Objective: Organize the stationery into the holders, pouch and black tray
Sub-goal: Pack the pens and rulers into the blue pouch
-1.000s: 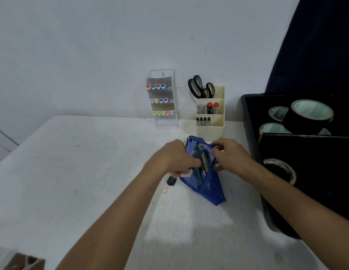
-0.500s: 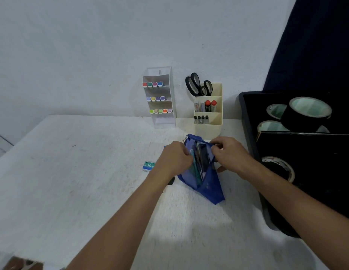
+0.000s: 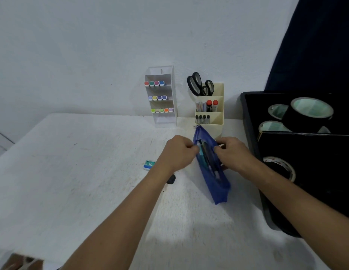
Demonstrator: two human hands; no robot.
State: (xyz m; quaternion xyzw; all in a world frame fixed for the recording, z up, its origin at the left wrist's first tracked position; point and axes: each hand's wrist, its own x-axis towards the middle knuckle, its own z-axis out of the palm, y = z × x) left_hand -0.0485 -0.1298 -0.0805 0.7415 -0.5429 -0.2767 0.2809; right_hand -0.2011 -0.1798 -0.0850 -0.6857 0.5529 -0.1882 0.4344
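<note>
The blue pouch point(image 3: 210, 168) lies on the table point(image 3: 82, 182), its long axis running away from the person. Left hand point(image 3: 178, 152) and right hand point(image 3: 233, 152) pinch its opposite rims; the staple box point(image 3: 149, 165) sits left of the pouch, nearer the left hand.

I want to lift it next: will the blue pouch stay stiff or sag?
The blue pouch is thin mesh fabric, so it would probably sag. Pens fill it lengthwise, likely stiffening it somewhat. Its mouth is open between both hands, so tipping might spill them.
</note>
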